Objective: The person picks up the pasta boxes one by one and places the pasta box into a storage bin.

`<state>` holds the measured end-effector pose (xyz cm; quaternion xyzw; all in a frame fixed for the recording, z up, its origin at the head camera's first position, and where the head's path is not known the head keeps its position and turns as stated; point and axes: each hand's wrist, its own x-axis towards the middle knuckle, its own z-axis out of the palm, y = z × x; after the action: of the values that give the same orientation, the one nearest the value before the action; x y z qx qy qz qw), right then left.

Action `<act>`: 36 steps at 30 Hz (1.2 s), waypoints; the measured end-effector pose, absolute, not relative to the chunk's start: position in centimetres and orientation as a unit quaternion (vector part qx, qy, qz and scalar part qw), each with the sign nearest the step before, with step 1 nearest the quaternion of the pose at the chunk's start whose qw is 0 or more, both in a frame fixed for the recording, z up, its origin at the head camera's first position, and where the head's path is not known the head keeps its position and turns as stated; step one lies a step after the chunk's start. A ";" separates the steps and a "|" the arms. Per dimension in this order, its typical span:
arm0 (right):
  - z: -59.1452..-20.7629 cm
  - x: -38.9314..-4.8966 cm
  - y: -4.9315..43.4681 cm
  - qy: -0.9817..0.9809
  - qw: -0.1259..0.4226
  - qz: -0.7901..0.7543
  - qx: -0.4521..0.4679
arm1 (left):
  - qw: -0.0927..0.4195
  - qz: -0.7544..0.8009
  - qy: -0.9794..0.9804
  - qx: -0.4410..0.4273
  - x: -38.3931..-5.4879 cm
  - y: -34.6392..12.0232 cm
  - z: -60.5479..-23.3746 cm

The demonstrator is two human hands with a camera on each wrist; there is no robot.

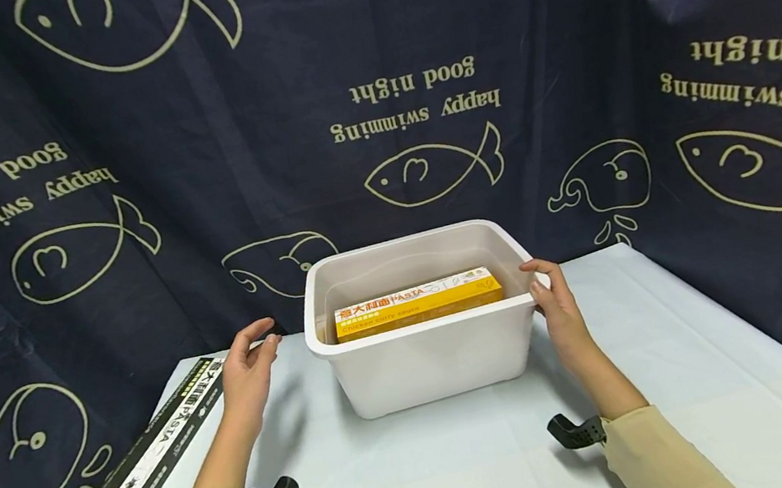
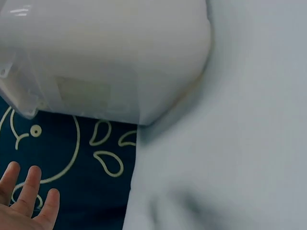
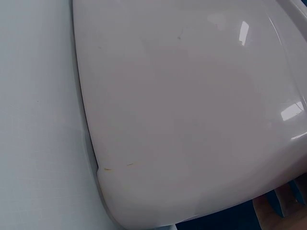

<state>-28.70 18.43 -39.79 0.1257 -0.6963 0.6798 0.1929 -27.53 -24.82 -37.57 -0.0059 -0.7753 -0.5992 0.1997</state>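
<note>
A white plastic storage bin (image 1: 439, 363) stands on the table, with a yellow and white pasta box (image 1: 419, 305) lying inside it. My right hand (image 1: 557, 303) holds the bin's right rim, index finger and thumb at the edge; in the right wrist view its fingers (image 3: 283, 206) show partly behind the bin's wall. To the left of the bin, apart from it, my left hand (image 1: 250, 375) is held in the air with relaxed fingers. The left wrist view shows those fingers (image 2: 29, 191) spread, with nothing in them, below the bin's side (image 2: 105, 57).
A long black and white pasta box (image 1: 157, 456) lies slantwise along the table's left edge, beside my left forearm. The pale tablecloth (image 1: 463, 469) runs in front of the bin. A dark blue curtain (image 1: 302, 156) with fish drawings hangs behind and at both sides.
</note>
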 end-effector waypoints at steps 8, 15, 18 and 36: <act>-39.8 -28.8 18.5 -0.697 0.194 0.679 0.125 | 0.204 -0.598 -0.775 0.007 -26.8 -26.3 -38.3; -39.9 -28.7 18.5 -0.697 0.196 0.679 0.123 | 0.203 -0.593 -0.778 0.041 -26.4 -27.8 -39.2; -39.9 -28.7 18.5 -0.697 0.195 0.679 0.122 | 0.215 -0.588 -0.779 0.047 -26.1 -28.3 -39.6; -39.7 -28.6 18.4 -0.698 0.194 0.678 0.124 | 0.243 -0.537 -0.804 0.077 -24.1 -31.7 -41.3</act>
<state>-28.62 18.43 -39.75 0.1239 -0.6979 0.6782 0.1941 -24.08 -31.74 -41.32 0.0769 -0.8045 -0.5367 0.2426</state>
